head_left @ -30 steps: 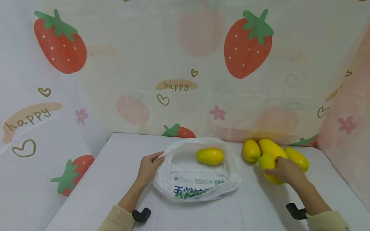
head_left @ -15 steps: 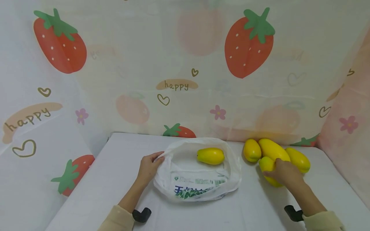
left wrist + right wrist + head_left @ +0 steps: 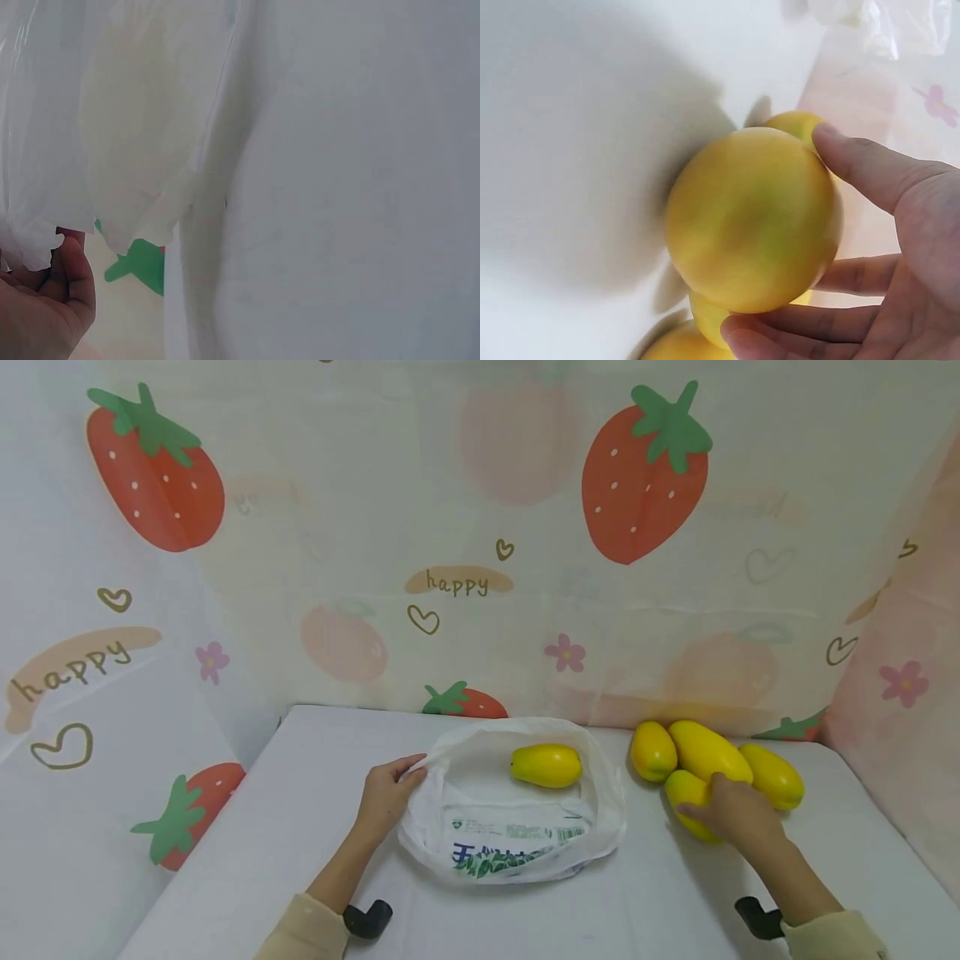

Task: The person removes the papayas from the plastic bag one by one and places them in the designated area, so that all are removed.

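A white plastic bag with printed text lies on the table with its mouth spread wide. One yellow papaya is inside it. My left hand pinches the bag's left rim; the left wrist view also has this hand at the thin plastic. At the right, my right hand grips another yellow papaya, its thumb and fingers around the sides. In the right wrist view the held papaya shows its rounded, greenish end. Behind it rest a small papaya, a longer one and one at the right.
The white table ends at a fabric backdrop printed with strawberries, hearts and "happy". Cloth side walls stand left and right. Black wrist mounts stick out beside both wrists.
My right hand has shifted slightly left, and the papaya in its grip has turned and moved a little left. My left hand and the bag stay in place.
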{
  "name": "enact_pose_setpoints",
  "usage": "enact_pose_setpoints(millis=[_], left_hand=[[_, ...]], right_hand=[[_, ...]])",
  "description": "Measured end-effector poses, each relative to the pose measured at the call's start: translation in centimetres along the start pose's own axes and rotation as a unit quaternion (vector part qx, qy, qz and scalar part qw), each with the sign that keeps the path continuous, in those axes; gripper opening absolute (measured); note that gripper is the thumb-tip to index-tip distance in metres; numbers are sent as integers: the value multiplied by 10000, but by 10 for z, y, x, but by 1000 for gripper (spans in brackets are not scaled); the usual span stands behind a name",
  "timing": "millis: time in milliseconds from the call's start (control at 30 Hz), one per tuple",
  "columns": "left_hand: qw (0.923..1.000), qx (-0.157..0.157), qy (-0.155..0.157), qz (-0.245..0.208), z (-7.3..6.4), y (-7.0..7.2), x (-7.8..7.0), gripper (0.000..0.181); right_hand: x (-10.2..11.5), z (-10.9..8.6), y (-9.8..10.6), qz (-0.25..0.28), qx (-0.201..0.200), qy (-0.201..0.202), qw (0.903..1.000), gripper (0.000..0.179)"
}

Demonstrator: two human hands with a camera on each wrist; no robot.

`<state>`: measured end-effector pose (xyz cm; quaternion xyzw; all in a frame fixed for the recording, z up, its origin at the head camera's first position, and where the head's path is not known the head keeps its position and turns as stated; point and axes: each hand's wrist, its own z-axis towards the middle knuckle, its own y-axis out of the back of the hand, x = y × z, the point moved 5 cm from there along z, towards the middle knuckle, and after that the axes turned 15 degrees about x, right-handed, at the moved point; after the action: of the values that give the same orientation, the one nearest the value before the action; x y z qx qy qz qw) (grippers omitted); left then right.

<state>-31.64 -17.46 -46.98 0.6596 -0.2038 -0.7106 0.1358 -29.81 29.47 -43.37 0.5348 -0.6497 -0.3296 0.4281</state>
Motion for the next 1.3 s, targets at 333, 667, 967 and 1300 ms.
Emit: enact_pose_setpoints(millis=[333,667,967,1300], left_hand=[[10000,1,14,-61,-1,0,1,30],[10000,-8,-4,-70,0,0,0,29],[10000,-11,3,-80,0,-1,1,29],[9999,14,-52,-141,1,-1,1,29]], right_hand=[[3,-3,2,-21,-130,164,9998,89],[4,-6,3,-23,-61,169,9998,94],[4,-11,8,-147,-128,195,9996,98],[17,-20,19,-157,-727,598,9954,82]])
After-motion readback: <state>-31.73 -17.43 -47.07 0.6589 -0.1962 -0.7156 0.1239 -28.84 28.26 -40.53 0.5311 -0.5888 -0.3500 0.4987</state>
